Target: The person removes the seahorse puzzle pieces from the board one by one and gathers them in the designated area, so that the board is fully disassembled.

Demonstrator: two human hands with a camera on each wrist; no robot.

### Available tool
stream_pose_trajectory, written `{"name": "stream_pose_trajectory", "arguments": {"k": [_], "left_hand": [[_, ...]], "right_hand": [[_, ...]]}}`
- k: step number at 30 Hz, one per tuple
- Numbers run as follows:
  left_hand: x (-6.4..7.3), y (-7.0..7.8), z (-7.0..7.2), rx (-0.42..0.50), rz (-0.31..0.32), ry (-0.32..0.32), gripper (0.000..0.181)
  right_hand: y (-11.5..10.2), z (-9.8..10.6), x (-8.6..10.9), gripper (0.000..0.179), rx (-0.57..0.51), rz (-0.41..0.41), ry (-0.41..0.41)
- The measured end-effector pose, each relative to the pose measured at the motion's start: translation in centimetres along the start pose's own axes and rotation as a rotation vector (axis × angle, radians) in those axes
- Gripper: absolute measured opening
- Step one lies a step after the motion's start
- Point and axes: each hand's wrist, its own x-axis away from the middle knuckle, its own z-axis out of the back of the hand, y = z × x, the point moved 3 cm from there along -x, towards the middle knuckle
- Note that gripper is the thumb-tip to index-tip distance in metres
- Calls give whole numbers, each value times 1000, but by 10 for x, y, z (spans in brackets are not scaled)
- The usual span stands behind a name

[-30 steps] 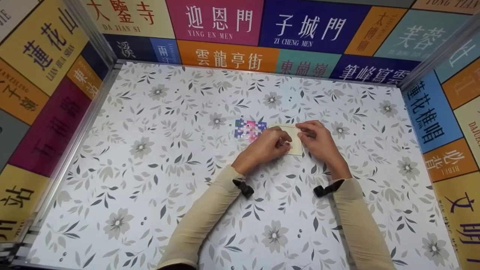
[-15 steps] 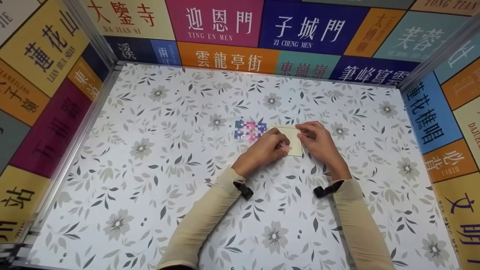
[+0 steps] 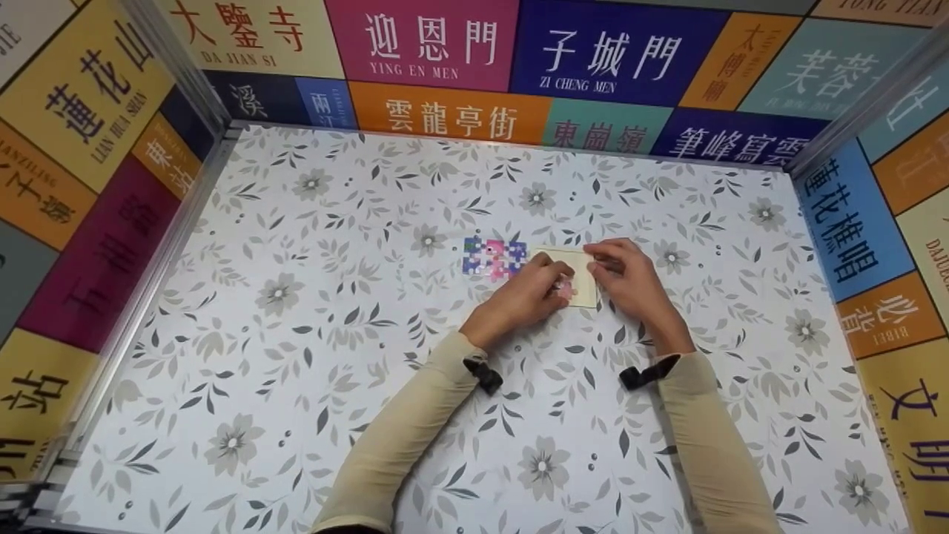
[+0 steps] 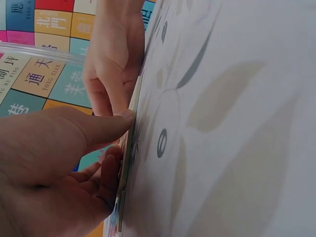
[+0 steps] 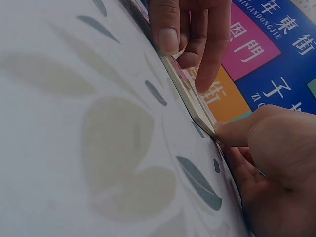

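A thin cream puzzle board (image 3: 586, 278) lies flat on the table between both hands. Pink jigsaw pieces (image 3: 566, 288) lie on its lower left part, partly covered by the fingers. My left hand (image 3: 523, 293) bends over them, thumb and fingers pinching at a piece; which piece is hidden. With its thumb and fingers my right hand (image 3: 629, 278) grips the board's right edge near the upper corner, as the board's rim (image 5: 190, 103) in the right wrist view confirms. Just left of the board sits a joined block of purple and pink jigsaw pieces (image 3: 492, 257).
White tabletop (image 3: 356, 348) with a grey flower and leaf print surrounds the board. Colourful panels with Chinese lettering (image 3: 445, 41) wall the back and both sides. A metal rail (image 3: 152, 259) runs along the left edge.
My left fingers have shifted slightly, so more of the pink pieces shows beside the thumb. The right hand and the board stay nearly where they were.
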Motion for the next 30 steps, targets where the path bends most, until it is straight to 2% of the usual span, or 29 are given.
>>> {"name": "stream_pose_trajectory", "arguments": {"k": [4, 15, 21, 23, 30], "left_hand": [[0, 1, 0, 5, 10, -6, 37], [-1, -1, 0, 32, -38, 20, 28], [-12, -23, -18, 24, -82, 53, 27], [-14, -26, -20, 30, -81, 55, 27], [-3, -5, -1, 32, -71, 15, 26]], "right_hand": [[0, 0, 0, 33, 2, -3, 3], [3, 0, -2, 33, 11, 6, 8], [1, 1, 0, 34, 23, -7, -4], [0, 1, 0, 34, 27, -8, -5], [1, 0, -1, 34, 32, -15, 4]]}}
